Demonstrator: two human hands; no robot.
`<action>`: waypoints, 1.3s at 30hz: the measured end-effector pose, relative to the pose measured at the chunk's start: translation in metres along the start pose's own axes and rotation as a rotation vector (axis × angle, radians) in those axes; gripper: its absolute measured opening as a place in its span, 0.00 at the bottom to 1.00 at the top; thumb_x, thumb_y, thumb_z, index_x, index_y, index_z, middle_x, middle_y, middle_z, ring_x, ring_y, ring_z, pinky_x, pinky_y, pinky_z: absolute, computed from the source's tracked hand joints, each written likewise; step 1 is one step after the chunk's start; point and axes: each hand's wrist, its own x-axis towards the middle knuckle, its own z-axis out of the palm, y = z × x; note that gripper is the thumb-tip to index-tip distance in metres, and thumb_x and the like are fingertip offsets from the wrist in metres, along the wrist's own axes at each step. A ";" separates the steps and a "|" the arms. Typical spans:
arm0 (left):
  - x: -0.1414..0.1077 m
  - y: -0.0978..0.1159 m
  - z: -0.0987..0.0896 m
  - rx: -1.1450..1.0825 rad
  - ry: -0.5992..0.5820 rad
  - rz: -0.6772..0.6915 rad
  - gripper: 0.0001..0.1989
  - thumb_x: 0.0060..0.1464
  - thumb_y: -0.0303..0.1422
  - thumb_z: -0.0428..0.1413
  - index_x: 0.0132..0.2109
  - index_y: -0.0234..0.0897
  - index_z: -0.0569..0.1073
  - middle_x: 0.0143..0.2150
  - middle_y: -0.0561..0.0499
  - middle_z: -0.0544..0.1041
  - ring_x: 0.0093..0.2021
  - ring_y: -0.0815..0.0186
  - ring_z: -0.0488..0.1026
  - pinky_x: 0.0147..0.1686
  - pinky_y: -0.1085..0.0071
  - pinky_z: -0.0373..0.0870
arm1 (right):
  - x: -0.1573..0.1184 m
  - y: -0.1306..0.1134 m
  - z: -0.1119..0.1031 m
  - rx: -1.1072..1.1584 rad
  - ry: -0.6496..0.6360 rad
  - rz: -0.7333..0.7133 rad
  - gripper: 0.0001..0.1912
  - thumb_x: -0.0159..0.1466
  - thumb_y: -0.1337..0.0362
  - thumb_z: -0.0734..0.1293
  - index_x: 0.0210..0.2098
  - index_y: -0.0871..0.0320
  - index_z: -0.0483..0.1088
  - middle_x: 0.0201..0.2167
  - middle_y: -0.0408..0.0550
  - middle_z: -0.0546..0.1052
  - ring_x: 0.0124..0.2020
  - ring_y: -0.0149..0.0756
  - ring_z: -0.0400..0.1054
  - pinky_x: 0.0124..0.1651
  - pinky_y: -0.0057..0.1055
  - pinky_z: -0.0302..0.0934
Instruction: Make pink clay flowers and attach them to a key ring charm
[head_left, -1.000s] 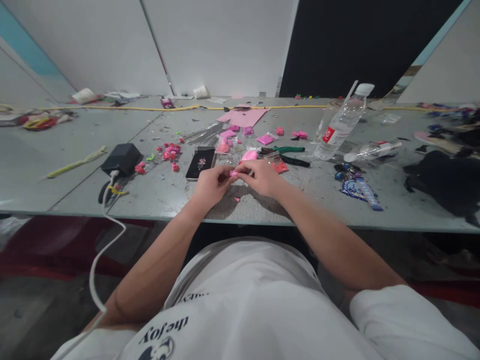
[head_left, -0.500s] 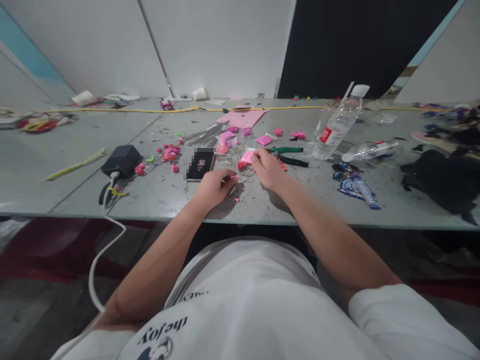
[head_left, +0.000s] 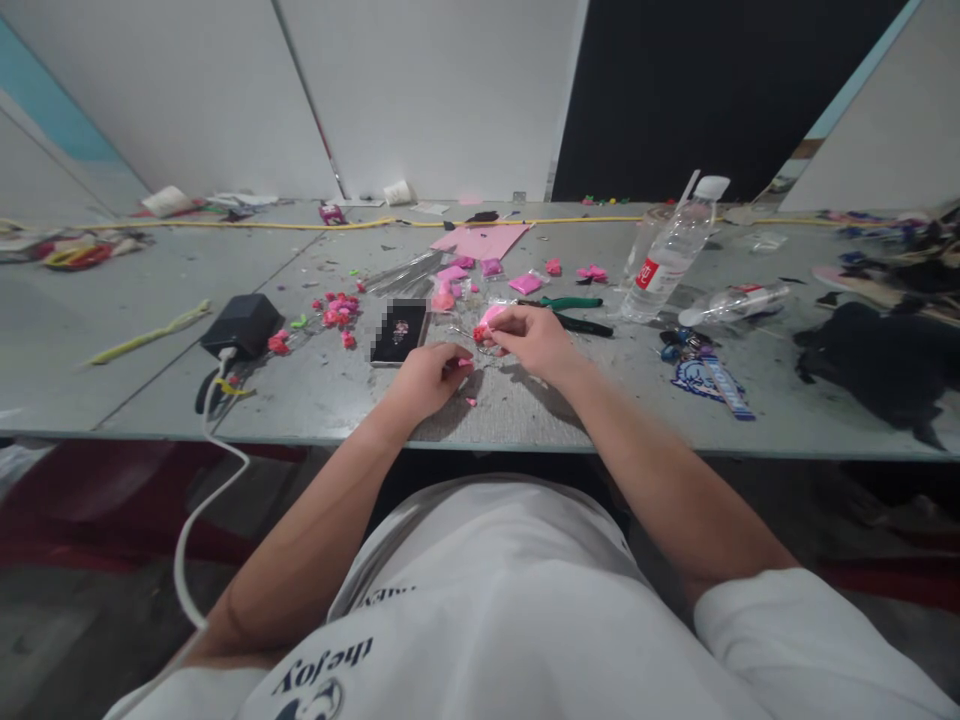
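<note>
Over the front of the table, my left hand (head_left: pixel 433 380) is closed, with a small pink piece (head_left: pixel 465 362) pinched between thumb and fingertips. It looks like soft modelling clay. To its right, my right hand (head_left: pixel 534 345) is also closed, thumb and fingers brought together beside a small red flower-like piece (head_left: pixel 479 333). What those fingertips hold, if anything, is too small to make out. A bright pink packet (head_left: pixel 493 313) lies just behind them, partly covered by the hand. A tiny pink bit (head_left: pixel 471 402) rests on the table below my left hand.
A phone (head_left: pixel 401 332) lies left of my hands, with several red and pink flowers (head_left: pixel 339 309) beyond it. Green-and-black-handled pliers (head_left: pixel 571 303) lie behind my right hand. Farther right stands a water bottle (head_left: pixel 667 255). A black adapter (head_left: pixel 241 325) with a white cable is at left.
My right hand has drawn back from the pink packet, slightly toward me, and its fingers now come together by the red piece. My left hand stays nearly in place with the pink piece.
</note>
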 end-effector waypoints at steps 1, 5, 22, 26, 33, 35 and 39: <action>0.000 0.000 0.000 0.006 -0.002 0.003 0.08 0.66 0.33 0.60 0.48 0.37 0.82 0.41 0.45 0.85 0.37 0.61 0.80 0.41 0.66 0.76 | 0.000 -0.001 0.000 0.060 -0.008 0.030 0.08 0.61 0.65 0.79 0.34 0.54 0.76 0.33 0.49 0.85 0.37 0.42 0.82 0.39 0.40 0.78; 0.000 0.000 0.000 0.000 -0.007 0.011 0.09 0.66 0.35 0.60 0.48 0.37 0.83 0.40 0.45 0.85 0.36 0.61 0.80 0.40 0.65 0.76 | -0.003 -0.008 0.000 0.181 -0.029 0.046 0.14 0.55 0.60 0.84 0.33 0.55 0.78 0.33 0.49 0.86 0.37 0.42 0.82 0.40 0.39 0.78; 0.000 0.004 -0.003 0.002 -0.026 0.011 0.09 0.66 0.33 0.60 0.48 0.36 0.82 0.40 0.44 0.84 0.37 0.61 0.79 0.41 0.64 0.75 | -0.003 -0.009 -0.002 0.288 -0.008 0.074 0.09 0.63 0.66 0.79 0.39 0.55 0.77 0.38 0.49 0.86 0.40 0.41 0.84 0.42 0.38 0.81; 0.000 0.004 -0.003 -0.006 -0.028 0.025 0.08 0.66 0.33 0.60 0.47 0.37 0.82 0.40 0.44 0.84 0.36 0.61 0.78 0.40 0.64 0.75 | -0.005 -0.013 -0.002 0.309 -0.007 0.083 0.06 0.63 0.71 0.75 0.38 0.55 0.78 0.38 0.48 0.86 0.41 0.40 0.84 0.42 0.36 0.80; -0.001 0.004 -0.003 -0.016 -0.043 0.041 0.08 0.65 0.32 0.59 0.47 0.38 0.83 0.42 0.44 0.84 0.36 0.61 0.78 0.41 0.63 0.75 | -0.007 -0.014 -0.003 0.306 -0.026 0.078 0.07 0.61 0.64 0.79 0.37 0.55 0.79 0.37 0.48 0.87 0.40 0.39 0.84 0.41 0.35 0.78; -0.001 0.003 -0.003 -0.015 -0.048 0.044 0.09 0.66 0.33 0.59 0.48 0.37 0.83 0.42 0.44 0.84 0.36 0.61 0.78 0.41 0.63 0.75 | -0.007 -0.013 -0.004 0.317 -0.030 0.074 0.09 0.61 0.61 0.80 0.38 0.55 0.79 0.37 0.49 0.87 0.40 0.39 0.83 0.41 0.35 0.78; -0.001 0.003 -0.003 -0.012 -0.054 0.052 0.10 0.66 0.34 0.59 0.48 0.37 0.83 0.44 0.43 0.84 0.38 0.60 0.79 0.43 0.63 0.75 | -0.006 -0.014 -0.003 0.363 -0.043 0.084 0.10 0.63 0.60 0.80 0.41 0.56 0.81 0.37 0.49 0.87 0.38 0.38 0.83 0.42 0.35 0.78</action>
